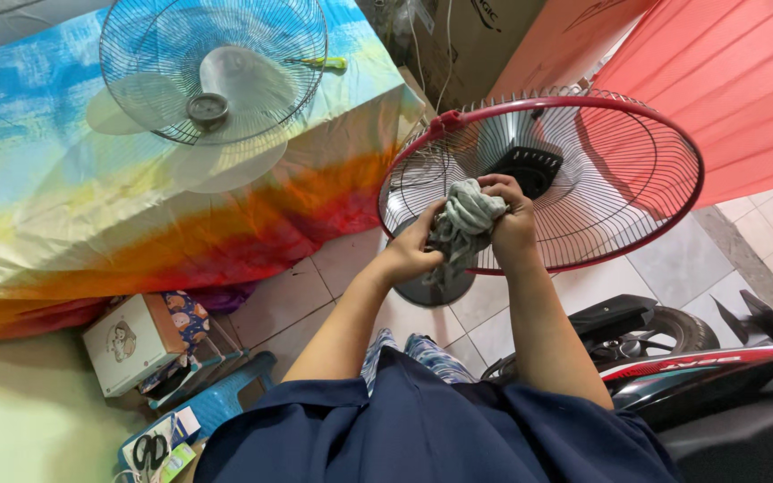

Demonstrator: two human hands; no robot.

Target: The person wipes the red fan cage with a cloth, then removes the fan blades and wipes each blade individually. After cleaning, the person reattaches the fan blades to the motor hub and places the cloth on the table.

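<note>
Both our left hand (pixel 411 252) and right hand (pixel 512 219) have fingers clamped on the grey rag (pixel 465 219) against the red fan guard (pixel 637 179); we judge firm, wire-following strokes best.

Soft grey cloth rag (pixel 469 215), glossy red metal wire fan guard (pixel 619 179), smooth floor tiles (pixel 673 268).

The bed (pixel 64 206) wears a sheet in bands of blue, yellow, orange and red. On it lies a grey fan guard (pixel 214 67) with pale blades (pixel 225 125) beneath — a green-handled tool (pixel 319 63) rests at its far edge. The tiled floor (pixel 315 295) carries the red fan (pixel 543 179) on its round base (pixel 436 288), a white box (pixel 127 344) by the bed, scissors (pixel 148 450) near the lower edge, and a scooter (pixel 691 358) on the right.
</note>
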